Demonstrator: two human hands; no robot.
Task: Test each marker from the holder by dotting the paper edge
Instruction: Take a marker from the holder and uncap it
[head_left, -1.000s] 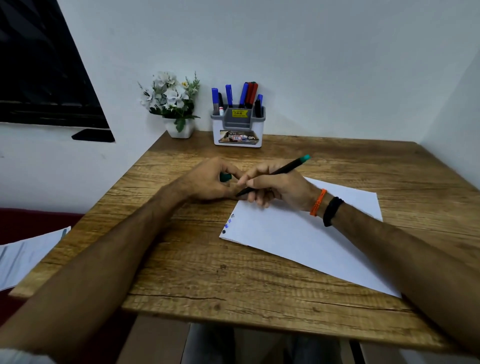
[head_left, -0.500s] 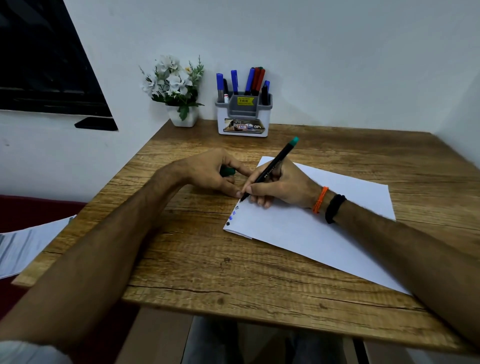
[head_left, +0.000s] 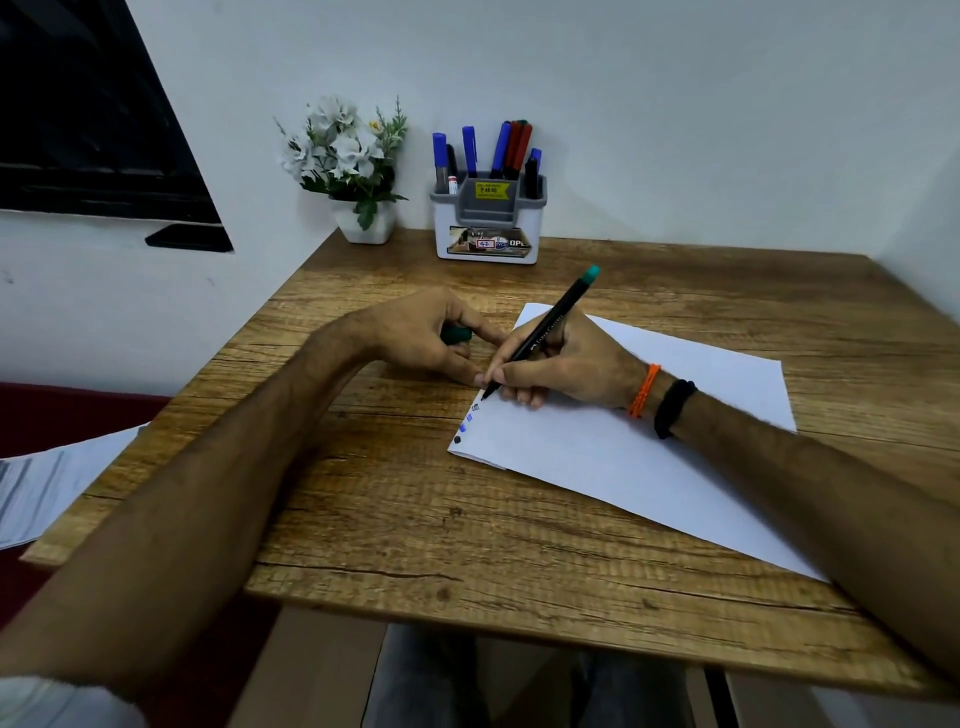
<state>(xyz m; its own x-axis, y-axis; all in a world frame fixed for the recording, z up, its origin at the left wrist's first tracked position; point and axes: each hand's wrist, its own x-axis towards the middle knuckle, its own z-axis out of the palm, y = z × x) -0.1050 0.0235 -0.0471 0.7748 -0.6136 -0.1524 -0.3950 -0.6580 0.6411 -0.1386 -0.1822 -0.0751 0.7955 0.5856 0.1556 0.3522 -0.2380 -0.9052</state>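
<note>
Since a second ago the right hand (head_left: 561, 364) has dropped from a raised, nearly level hold to a writing grip, and the marker (head_left: 540, 327) now stands steeply tilted with its tip down at the left edge of the paper (head_left: 649, 457), its teal end pointing up and away. Half a second ago the tip was already low; now it sits right at the edge, just above the row of earlier dots (head_left: 466, 423), the nearest black, then blue ones, then a dark mark closest to the tip. Whether the tip actually touches the sheet cannot be told.

Going left to right: some printed sheets (head_left: 47, 478) lie off the desk's left side. The left hand (head_left: 431, 338) has barely shifted; it rests on the wooden desk (head_left: 415, 519) just left of the paper, fingers curled round the green cap (head_left: 456, 334), its fingertip close against the right hand. The right hand pinches the black barrel between thumb and fingers, its heel on the paper, with an orange thread band (head_left: 644, 389) and a black band (head_left: 672, 408) on the wrist.

At the back of the desk, by the wall, a white pot of white flowers (head_left: 353, 161) stands left of the marker holder (head_left: 488, 218), which carries blue, red and black markers upright. The holder is well apart from the hands.
</note>
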